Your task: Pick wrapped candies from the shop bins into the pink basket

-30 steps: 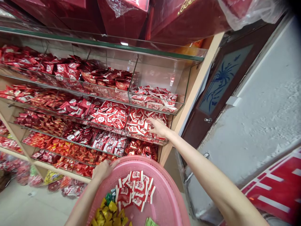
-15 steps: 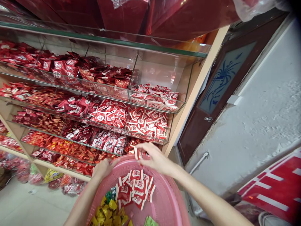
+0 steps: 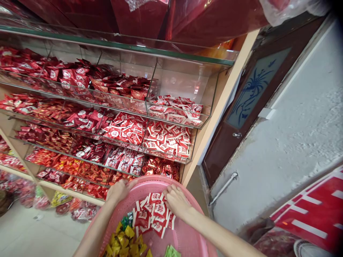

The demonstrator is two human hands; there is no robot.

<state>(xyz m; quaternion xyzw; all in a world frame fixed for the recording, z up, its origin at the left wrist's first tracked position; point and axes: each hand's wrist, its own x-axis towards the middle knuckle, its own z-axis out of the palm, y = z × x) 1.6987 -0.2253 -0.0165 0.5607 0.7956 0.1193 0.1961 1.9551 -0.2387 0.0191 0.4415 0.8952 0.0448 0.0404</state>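
My left hand (image 3: 118,192) is closed over the far left rim of a pink plastic basket (image 3: 189,210). Inside the basket lies a pile of red-and-white wrapped packets (image 3: 154,214). My right hand (image 3: 177,200) reaches over the right side of that pile, its fingers bent down and close together, fingertips against the packets. Whatever is between those fingers is hidden. Yellow wrapped pieces (image 3: 124,242) fill the basket's near left part, with a few green foil ones (image 3: 127,221) beside them. Light green packets (image 3: 172,251) lie at the near edge.
Ahead stands a shelf with glass-fronted bins of red packets (image 3: 123,128); matching red-and-white ones (image 3: 168,139) lie at its right end. Filled bags (image 3: 83,213) rest on the floor to the left. A brown door (image 3: 227,142) and a wall pipe (image 3: 223,187) are at right.
My right hand has come down from above the far rim, where it held a red-and-white packet, into the basket beside the pile. My left hand keeps its hold on the rim.
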